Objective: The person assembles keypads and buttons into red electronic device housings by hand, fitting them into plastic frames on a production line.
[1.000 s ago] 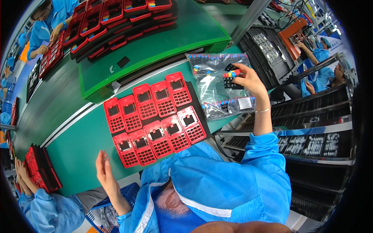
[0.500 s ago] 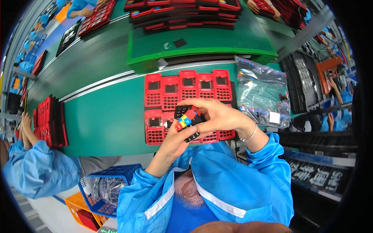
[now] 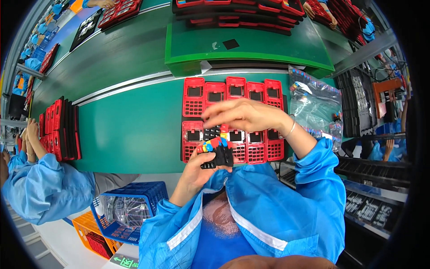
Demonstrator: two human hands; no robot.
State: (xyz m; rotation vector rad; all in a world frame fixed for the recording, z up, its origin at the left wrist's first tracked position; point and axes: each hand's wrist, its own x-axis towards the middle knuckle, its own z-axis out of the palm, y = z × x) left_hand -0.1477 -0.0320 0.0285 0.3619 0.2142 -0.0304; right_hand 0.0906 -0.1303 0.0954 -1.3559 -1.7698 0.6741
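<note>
Close to the table's front edge, my left hand (image 3: 195, 174) is closed on a bunch of keypads (image 3: 219, 152), black with red, yellow and blue keys. Above them my right hand (image 3: 244, 114) has its fingers stretched out and slightly blurred, with nothing seen in it. Beneath both hands lie two rows of red handset housings (image 3: 255, 140), each with a small window and a grid of key holes. Black keys (image 3: 212, 132) show over one near-row housing between my hands; whether they sit in it I cannot tell.
A clear plastic bag (image 3: 316, 105) of coloured parts lies right of the housings. Behind stands a green raised shelf (image 3: 251, 56) with stacked red trays. At left, a co-worker's hands (image 3: 32, 131) are beside upright stacked red housings (image 3: 53, 130). A blue basket (image 3: 159, 197) stands below the table.
My right hand has let go of the keypads and moved up and away, its fingers straightening. My left hand keeps hold of them. The whole view has shifted slightly.
</note>
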